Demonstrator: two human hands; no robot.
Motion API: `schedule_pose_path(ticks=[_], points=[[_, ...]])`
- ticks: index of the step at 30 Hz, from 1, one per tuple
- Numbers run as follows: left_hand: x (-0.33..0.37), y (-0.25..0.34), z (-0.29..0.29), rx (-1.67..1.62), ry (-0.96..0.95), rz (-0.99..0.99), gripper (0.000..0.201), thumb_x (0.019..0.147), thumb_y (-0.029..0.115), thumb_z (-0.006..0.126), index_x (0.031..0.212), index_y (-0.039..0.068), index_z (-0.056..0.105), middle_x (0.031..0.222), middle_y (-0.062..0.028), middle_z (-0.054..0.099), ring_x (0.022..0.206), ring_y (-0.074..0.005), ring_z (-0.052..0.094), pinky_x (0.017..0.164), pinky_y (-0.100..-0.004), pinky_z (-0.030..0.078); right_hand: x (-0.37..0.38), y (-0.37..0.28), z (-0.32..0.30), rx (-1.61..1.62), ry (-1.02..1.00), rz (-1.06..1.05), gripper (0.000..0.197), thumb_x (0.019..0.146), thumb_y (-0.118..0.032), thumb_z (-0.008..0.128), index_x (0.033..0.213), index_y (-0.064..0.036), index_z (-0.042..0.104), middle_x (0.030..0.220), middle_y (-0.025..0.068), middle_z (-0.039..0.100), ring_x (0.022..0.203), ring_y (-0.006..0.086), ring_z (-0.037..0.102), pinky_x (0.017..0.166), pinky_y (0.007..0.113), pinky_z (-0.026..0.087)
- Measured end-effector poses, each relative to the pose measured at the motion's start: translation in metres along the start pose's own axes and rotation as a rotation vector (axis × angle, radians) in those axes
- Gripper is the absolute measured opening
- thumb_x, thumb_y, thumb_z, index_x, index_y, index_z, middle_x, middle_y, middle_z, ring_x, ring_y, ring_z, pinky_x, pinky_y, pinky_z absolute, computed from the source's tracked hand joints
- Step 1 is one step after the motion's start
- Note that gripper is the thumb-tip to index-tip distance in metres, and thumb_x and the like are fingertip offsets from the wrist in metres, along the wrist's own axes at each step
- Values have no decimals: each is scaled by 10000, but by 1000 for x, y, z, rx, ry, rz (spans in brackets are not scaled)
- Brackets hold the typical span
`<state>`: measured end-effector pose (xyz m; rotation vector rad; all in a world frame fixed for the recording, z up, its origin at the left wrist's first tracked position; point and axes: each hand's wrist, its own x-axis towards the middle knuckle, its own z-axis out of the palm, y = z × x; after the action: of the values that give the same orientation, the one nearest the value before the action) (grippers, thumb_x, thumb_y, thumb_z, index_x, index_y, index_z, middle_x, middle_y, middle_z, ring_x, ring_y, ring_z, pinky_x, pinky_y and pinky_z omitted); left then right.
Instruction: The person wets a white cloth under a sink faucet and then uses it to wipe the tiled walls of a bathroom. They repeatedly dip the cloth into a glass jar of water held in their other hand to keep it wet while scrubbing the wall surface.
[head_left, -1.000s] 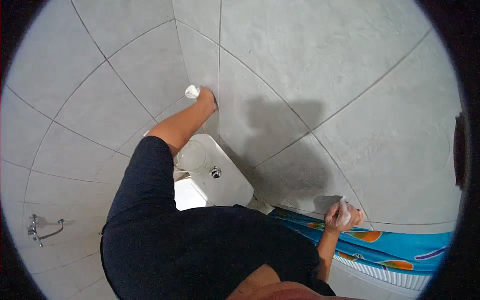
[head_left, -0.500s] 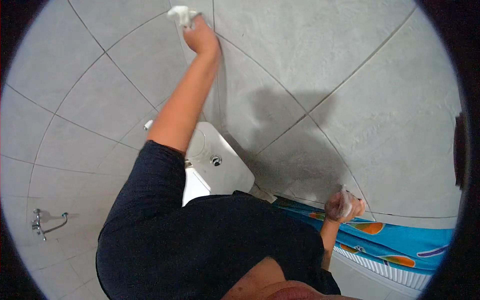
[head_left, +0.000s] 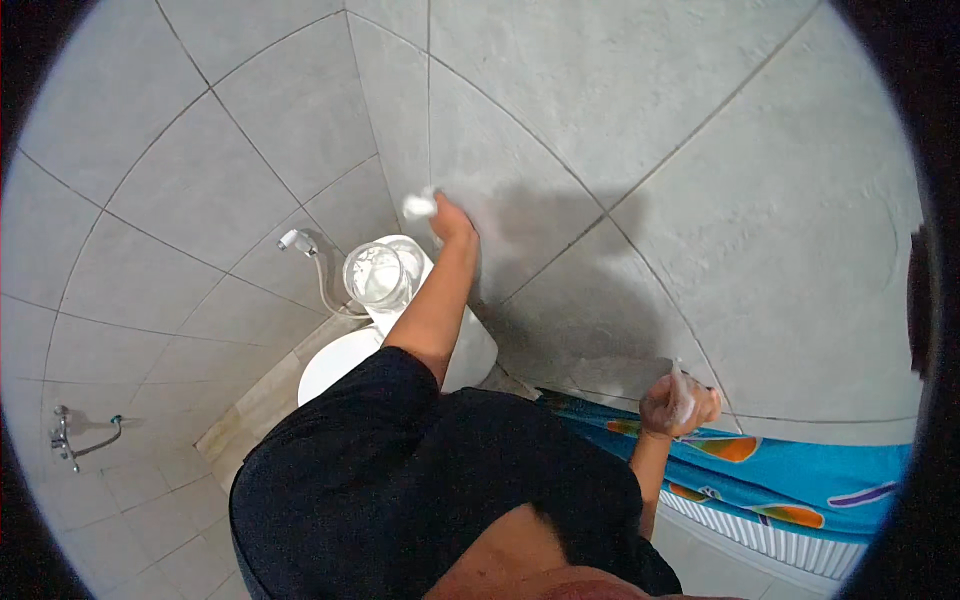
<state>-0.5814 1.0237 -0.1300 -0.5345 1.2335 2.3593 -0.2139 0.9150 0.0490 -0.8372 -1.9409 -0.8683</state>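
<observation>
My left hand (head_left: pixel 452 222) is stretched out to the grey tiled wall (head_left: pixel 620 130) and presses a small white cloth (head_left: pixel 418 206) against it, just above the toilet. Its fingers are closed on the cloth. My right hand (head_left: pixel 681 405) is raised near the wall lower right, shut around a small pale translucent object (head_left: pixel 679 384) whose kind I cannot tell. My black sleeve and torso fill the lower middle of the view.
A white toilet (head_left: pixel 335 365) stands below my left arm, with a clear round container (head_left: pixel 378 275) on its cistern and a hose sprayer (head_left: pixel 296 240) beside it. A blue patterned cloth (head_left: pixel 800 480) lies over a white ribbed basket (head_left: pixel 770 540). A wall tap (head_left: pixel 75 436) is at the left.
My left hand with the cloth swept up the wall, then came back down to just above the toilet. The right hand stayed about where it was.
</observation>
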Motion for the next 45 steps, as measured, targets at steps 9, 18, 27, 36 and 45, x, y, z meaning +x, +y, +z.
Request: schedule_pose_path(ticks=[9,18,27,36,45], points=[[-113,123,84,273,-379,928,300,781,171,469,956,-70,503,931,-169,543,881,-288,499,796,-353,356,-2,-3,1,-9,-20,5,153,646,-135,533,788,-165,580,707,-9,519,679,175,478,773,381,325],[-57,-31,-52,596,-182,475,362,810,238,430,960,-80,514,915,-229,559,862,-329,531,776,-387,385,0,0,4,17,125,-66,138,678,-169,541,805,-143,587,709,7,498,686,169,472,782,373,337],[-87,39,-88,1658,-824,416,518,669,417,563,803,-82,596,828,-270,573,815,-359,569,721,-392,439,6,-1,1,173,82,-29,124,663,-140,587,780,-120,622,708,18,534,693,188,503,815,372,343],[-218,119,-104,1542,-1257,569,435,620,367,610,772,-41,597,660,-186,586,630,-287,585,609,-347,448,6,-77,18,918,-527,12,583,646,-276,658,1172,-128,456,1200,156,388,1124,295,321,898,446,296],[-213,71,-135,299,-887,-244,557,820,360,497,1229,53,276,1263,-132,303,1027,-211,453,807,-332,403,-35,-131,47,1266,-742,409,679,714,-215,591,1286,-80,251,1275,221,289,1184,367,272,977,396,238]])
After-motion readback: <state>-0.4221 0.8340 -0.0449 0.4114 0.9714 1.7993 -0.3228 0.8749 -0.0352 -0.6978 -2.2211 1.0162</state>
